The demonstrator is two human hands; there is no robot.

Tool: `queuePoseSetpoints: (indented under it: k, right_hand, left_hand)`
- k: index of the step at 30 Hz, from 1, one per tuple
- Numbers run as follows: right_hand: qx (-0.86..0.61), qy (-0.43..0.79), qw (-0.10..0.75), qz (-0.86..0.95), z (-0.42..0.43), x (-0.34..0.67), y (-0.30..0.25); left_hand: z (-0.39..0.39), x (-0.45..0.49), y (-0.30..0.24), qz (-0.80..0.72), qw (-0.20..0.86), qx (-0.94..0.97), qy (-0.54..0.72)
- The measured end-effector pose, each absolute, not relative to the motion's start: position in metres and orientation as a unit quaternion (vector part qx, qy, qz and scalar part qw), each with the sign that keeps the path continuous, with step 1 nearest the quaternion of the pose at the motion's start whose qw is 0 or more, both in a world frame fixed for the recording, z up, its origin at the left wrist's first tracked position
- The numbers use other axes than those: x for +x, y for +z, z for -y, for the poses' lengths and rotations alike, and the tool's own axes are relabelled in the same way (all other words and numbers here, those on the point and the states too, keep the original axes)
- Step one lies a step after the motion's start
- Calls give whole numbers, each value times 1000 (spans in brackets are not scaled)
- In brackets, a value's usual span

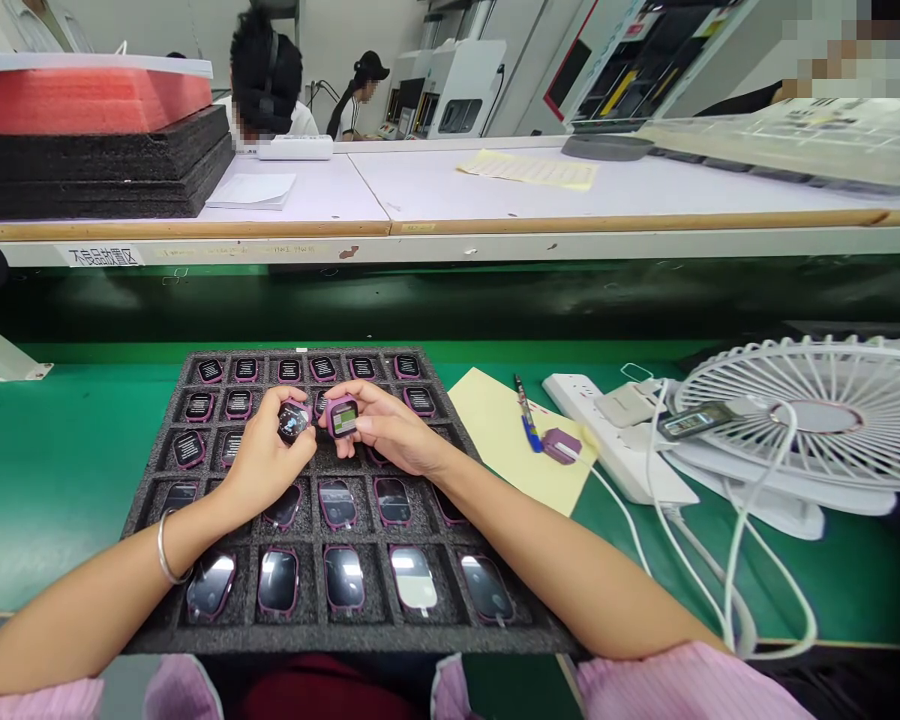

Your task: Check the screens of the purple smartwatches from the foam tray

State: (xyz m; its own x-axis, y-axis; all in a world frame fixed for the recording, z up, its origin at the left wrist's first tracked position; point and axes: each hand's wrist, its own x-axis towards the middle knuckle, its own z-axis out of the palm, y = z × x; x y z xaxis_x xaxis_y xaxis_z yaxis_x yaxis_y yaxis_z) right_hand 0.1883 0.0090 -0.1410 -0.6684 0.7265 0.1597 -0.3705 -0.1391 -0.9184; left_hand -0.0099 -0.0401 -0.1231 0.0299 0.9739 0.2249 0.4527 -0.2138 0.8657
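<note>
My left hand (266,455) pinches a purple-framed smartwatch body (293,420) with a dark, glossy screen. My right hand (390,425) grips a second purple-framed watch body (343,417) with a lit screen, and the two watches are almost touching. Below both hands lies a black foam tray (529,622) with rows of pockets. Several similar watch bodies (338,503) sit in those pockets, some showing dark screens and others white labels. My forearms rest over the tray's near part and hide some pockets.
A yellow sheet (499,440) lies right of the tray, under a pen (526,412) and a cabled purple device (561,445). Further right are a white power strip (607,430), a phone (696,421) and a white desk fan (817,420). A raised shelf (570,190) runs behind, with people beyond.
</note>
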Motion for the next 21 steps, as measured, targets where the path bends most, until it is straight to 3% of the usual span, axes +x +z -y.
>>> queuePoseSetpoints:
  k: [7, 14, 21]
  right_hand:
    - [-169, 735, 373, 540, -9, 187, -139]
    - [-226, 724, 420, 499, -12, 185, -141]
    - [-230, 730, 419, 488, -15, 184, -142]
  left_hand:
    - [37, -10, -127, -544, 324, 630, 449]
    - [31, -9, -114, -468, 609, 425, 479]
    - [31, -10, -110, -419, 660, 374, 499]
